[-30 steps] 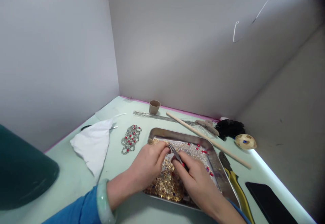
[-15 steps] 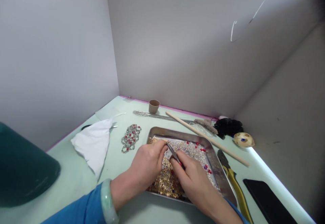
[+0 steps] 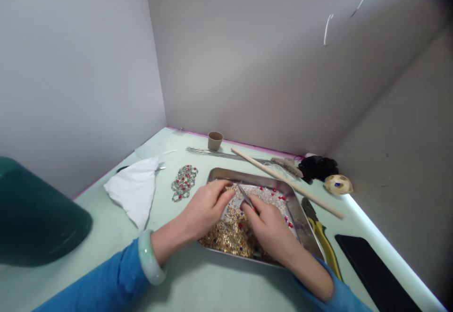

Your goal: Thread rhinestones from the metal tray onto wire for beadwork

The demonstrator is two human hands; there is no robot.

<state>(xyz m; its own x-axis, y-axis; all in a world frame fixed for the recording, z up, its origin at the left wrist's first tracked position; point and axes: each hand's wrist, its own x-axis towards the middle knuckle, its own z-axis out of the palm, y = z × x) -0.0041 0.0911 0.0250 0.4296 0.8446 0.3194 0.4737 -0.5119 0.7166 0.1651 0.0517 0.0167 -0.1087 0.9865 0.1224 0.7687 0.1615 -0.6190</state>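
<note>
A steel tray (image 3: 305,234) lies on the pale green table, filled with small gold, clear and red beads (image 3: 230,236). Both my hands are over the tray. My right hand (image 3: 271,229) is closed on thin metal tweezers (image 3: 245,196), whose tip points up and left. My left hand (image 3: 205,207) has its fingers pinched together near the tweezers' tip, on something too small to make out. A pale green bangle (image 3: 150,257) sits on my left wrist, above a blue sleeve.
A beaded silver-and-red piece (image 3: 184,182) and a white cloth (image 3: 134,190) lie left of the tray. Behind are a small cup (image 3: 215,140), wires, a wooden stick (image 3: 283,182), black fabric (image 3: 317,167). Yellow-handled pliers (image 3: 323,241) and a black phone (image 3: 371,274) lie right. A dark green object (image 3: 35,217) stands left.
The view has shifted slightly, and both hands sit a little higher in the picture. The hands stay together over the tray, with the tweezers still in the right hand.
</note>
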